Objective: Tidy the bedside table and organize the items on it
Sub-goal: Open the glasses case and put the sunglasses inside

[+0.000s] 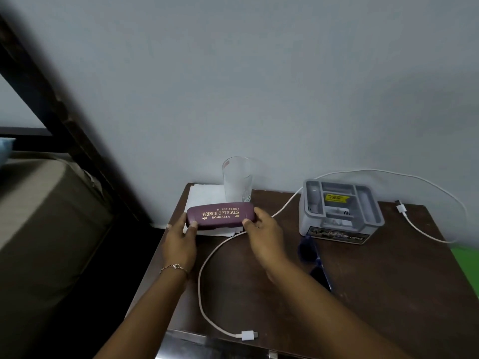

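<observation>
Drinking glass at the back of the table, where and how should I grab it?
Probably wrap its middle from the right: the glass stands upright, slightly tapered, with the room wall close behind and the spectacle case in front.

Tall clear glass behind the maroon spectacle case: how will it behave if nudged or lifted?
The tall clear drinking glass narrows toward its base, so a high push would probably tip it. It looks empty, so likely light. Smooth walls: probably slippery and fragile.
</observation>
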A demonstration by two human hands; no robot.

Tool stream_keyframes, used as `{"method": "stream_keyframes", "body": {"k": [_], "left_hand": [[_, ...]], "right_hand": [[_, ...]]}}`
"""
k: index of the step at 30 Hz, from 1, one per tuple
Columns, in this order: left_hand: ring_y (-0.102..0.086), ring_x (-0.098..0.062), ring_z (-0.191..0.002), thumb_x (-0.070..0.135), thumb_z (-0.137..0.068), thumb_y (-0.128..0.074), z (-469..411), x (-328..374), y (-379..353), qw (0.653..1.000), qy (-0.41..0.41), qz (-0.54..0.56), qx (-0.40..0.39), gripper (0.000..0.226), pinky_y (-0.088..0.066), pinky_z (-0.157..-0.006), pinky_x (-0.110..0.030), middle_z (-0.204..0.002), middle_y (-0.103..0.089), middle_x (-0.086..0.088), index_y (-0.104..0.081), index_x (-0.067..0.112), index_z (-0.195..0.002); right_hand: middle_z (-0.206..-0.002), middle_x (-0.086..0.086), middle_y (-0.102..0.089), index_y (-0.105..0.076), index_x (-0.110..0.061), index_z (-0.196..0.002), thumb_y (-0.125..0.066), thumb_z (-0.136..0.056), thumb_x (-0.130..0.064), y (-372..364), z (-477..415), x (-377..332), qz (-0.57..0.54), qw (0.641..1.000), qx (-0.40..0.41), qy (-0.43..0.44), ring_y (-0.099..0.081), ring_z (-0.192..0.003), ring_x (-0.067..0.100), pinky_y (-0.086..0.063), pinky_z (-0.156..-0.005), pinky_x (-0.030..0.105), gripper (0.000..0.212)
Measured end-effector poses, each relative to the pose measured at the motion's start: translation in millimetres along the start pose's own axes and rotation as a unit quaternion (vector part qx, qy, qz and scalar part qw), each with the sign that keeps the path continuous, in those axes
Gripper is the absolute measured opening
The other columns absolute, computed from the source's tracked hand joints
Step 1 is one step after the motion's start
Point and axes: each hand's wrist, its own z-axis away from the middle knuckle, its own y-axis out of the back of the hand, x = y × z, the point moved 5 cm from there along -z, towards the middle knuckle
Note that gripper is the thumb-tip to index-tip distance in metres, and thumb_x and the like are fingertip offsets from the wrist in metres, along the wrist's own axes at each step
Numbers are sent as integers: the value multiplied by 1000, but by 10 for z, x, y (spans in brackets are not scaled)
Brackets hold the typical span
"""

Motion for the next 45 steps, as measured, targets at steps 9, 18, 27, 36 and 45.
{"method": "stream_keyframes", "body": {"k": [9,18,27,36,45], "left_hand": [[-53,20,-99,8,-90,-55,804,232,-42,989,-114,90,-30,45,-40,-84,-1,-109,-58,28,-47,43,-117],[-54,-12,-113,6,-80,-67,1331,-248,-174,995,-82,-28,-41,55,-38,-95,-26,-122,-59,-1,-51,18,-131],[-40,-32,-131,20,-73,-77,1290,-393,-308,981,-108,-158,-37,73,-35,-109,-44,-136,-50,-15,-44,6,-136],[-24,-19,-141,50,-53,-75,1043,-308,-199,952,-192,-232,-57,97,-8,-115,-43,-142,-44,-1,-38,20,-139],[-18,11,-136,66,-54,-63,888,-396,-306,948,-237,-143,-155,78,-5,-114,-20,-132,-41,40,-29,67,-124]], "right_hand": [[-114,-6,-63,-54,-21,-128,-58,-88,-7,585,635,148,-53,998,23,6,-60,-103,6,-44,-89,20,42],[-139,-4,-46,-40,-21,-140,-63,-83,-4,660,1127,802,4,999,-14,-42,-46,-125,7,-36,-108,27,63],[-148,-8,-31,-30,-22,-144,-61,-85,-8,752,1206,720,110,993,-18,24,-30,-133,3,-22,-109,10,68],[-149,-13,-33,-37,-22,-141,-74,-76,-24,632,1152,382,333,907,-50,255,-29,-135,-1,-20,-109,14,75],[-124,3,-64,-63,-12,-119,-88,-50,-39,386,962,561,475,806,-53,349,-61,-114,16,-49,-92,30,77]]}}
